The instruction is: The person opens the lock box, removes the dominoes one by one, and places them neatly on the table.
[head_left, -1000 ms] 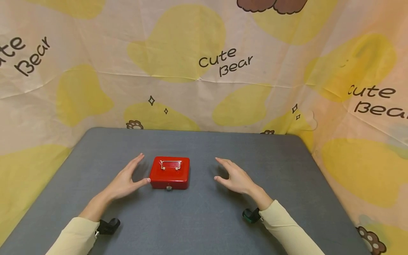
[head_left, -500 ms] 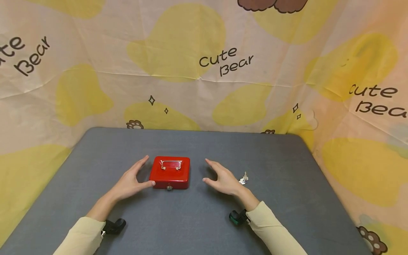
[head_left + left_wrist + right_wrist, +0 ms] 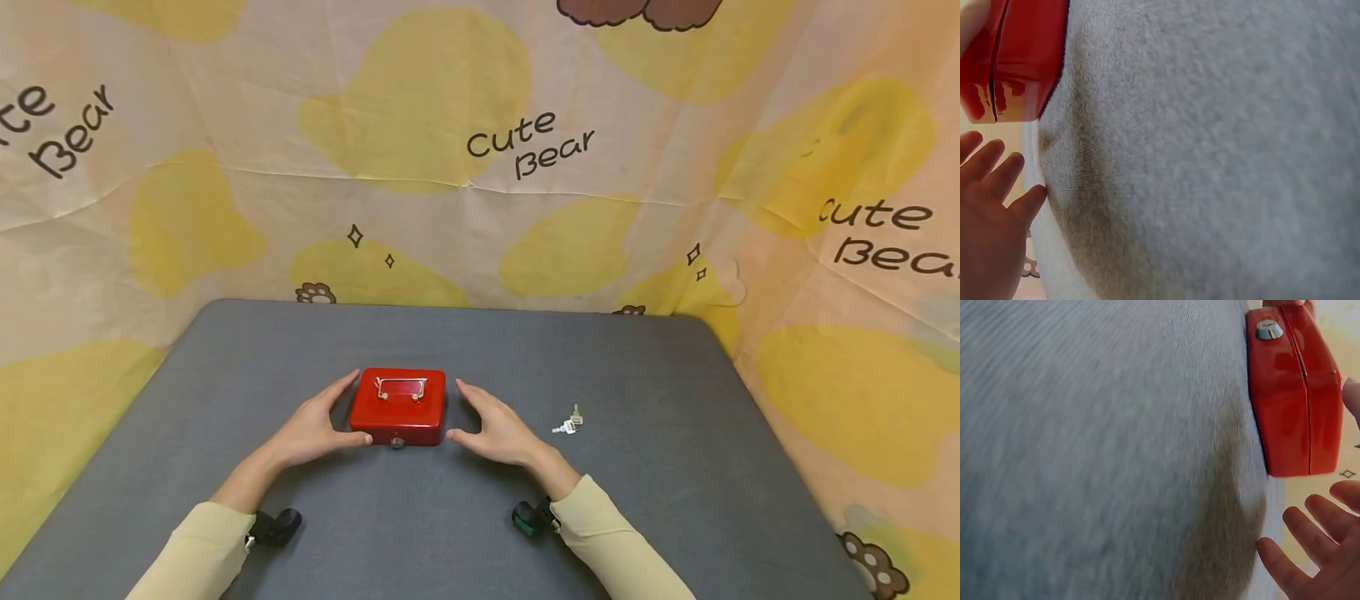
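A red metal cash box point(image 3: 399, 408) sits on the grey table, its lid down, with a wire handle on top and a silver lock point(image 3: 1269, 329) at the front. At its left side, my left hand point(image 3: 311, 429) is spread, thumb by the front left corner and fingertips at the back left corner. On the other side my right hand point(image 3: 498, 429) faces the box with thumb and fingers apart, a narrow gap between it and the red wall. Both wrist views show straight, spread fingers beside the box.
Two small silver keys point(image 3: 570, 421) lie on the table point(image 3: 645, 483) to the right of my right hand. A printed cloth point(image 3: 420, 108) with yellow patches hangs behind the table and along its sides.
My right hand has moved left toward the box, uncovering the keys. My left hand has moved slightly right, up to the box's left side. The box has stayed in place.
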Available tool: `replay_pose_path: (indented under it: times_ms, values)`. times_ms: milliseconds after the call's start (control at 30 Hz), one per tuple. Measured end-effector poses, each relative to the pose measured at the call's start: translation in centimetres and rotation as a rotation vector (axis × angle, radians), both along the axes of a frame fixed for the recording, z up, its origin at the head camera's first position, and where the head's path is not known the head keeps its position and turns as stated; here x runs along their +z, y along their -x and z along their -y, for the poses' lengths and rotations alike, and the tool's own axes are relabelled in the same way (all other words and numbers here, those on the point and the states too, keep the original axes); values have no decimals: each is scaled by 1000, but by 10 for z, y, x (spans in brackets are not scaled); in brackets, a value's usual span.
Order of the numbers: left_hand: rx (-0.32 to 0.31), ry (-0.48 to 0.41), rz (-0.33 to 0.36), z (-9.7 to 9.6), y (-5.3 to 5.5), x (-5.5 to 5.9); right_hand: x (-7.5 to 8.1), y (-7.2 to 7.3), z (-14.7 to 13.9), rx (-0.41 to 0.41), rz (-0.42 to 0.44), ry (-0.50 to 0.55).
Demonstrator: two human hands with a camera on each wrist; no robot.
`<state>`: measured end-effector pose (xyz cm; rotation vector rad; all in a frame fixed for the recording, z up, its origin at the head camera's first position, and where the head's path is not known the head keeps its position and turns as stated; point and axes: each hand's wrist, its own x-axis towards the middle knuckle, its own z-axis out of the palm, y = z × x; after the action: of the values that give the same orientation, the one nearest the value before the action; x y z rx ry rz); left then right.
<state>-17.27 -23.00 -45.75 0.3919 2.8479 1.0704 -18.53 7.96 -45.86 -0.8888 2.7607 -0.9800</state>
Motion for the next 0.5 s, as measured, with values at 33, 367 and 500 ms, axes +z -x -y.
replay_pose_path:
  times_ms: [33,367,500]
  values:
    - [-1,1,1,-1,0,0,0,0,2,0,7,-5]
    - [-2,0,6,-5,3,-1,-3,0,15,3,18,-35]
    - [-4,-3,3,-5,3,-1,-4,0,19,9,0,-30]
